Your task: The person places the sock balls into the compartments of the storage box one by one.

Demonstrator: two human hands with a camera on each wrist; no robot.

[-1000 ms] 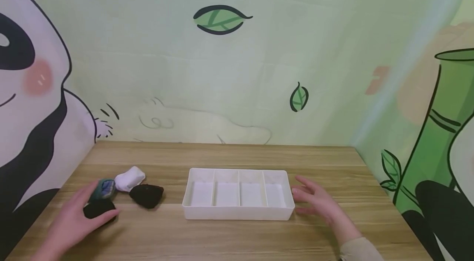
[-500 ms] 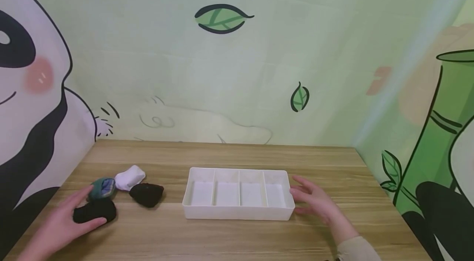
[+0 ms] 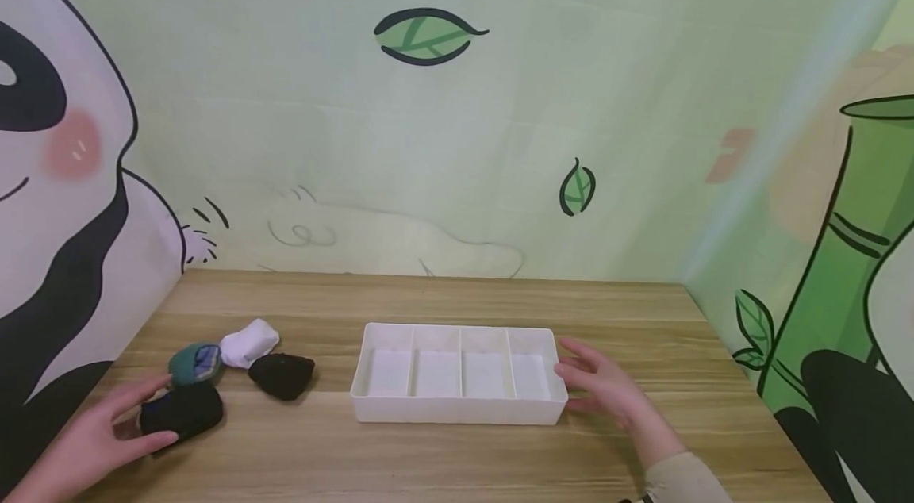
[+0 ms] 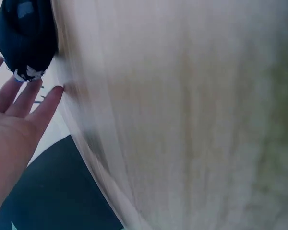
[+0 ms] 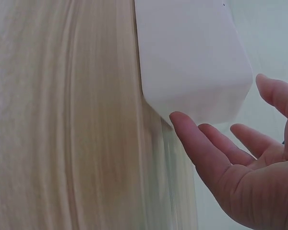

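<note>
My left hand (image 3: 93,435) is at the left of the table, its fingers spread around the near end of a rolled-up black sock (image 3: 184,410). In the left wrist view the fingertips are right at the patterned end of this black sock (image 4: 26,36). Just behind it lie a teal rolled-up sock (image 3: 191,364), a white one (image 3: 250,343) and a second black one (image 3: 282,376). At the right, my right hand (image 3: 610,392) has relaxed fingers at the end wall of a white divided box (image 3: 457,411). The right wrist view shows those fingers extended beside the box's end (image 5: 197,52).
The box's several compartments hold nothing. A wooden table (image 3: 428,463) carries everything. Behind it and on both sides stands a printed fabric backdrop (image 3: 457,130) with a panda, leaves and bamboo.
My left hand has drawn back toward the left and near side, and the near black sock has shifted slightly left, uncovering more of the teal one. My right hand stays almost still at the box.
</note>
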